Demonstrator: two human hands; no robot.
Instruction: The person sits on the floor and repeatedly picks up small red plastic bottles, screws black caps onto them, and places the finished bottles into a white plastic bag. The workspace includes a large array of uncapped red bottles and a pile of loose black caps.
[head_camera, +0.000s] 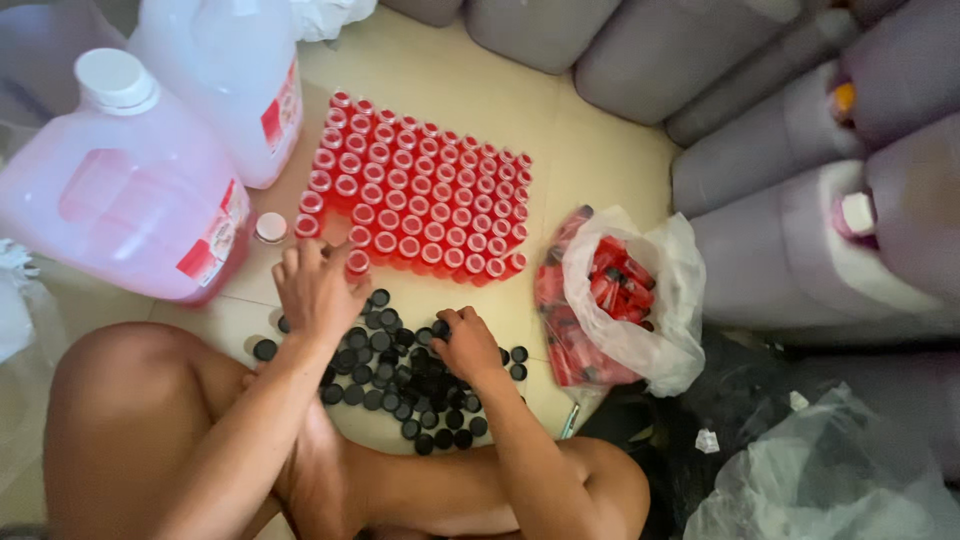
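Caps (400, 375), small and black, lie heaped on the pale floor (600, 150) at lower centre of the frame, between your knees. Your right hand (468, 345) rests on the heap with its fingers curled down into the caps; whether they pinch one you cannot tell. Your left hand (318, 290) reaches to the near left corner of the block of little red bottles (420, 185), fingers closed around one bottle (357, 264). Two pink jugs (130, 190) stand upper left; right of centre a clear bag (625, 300) holds more red bottles
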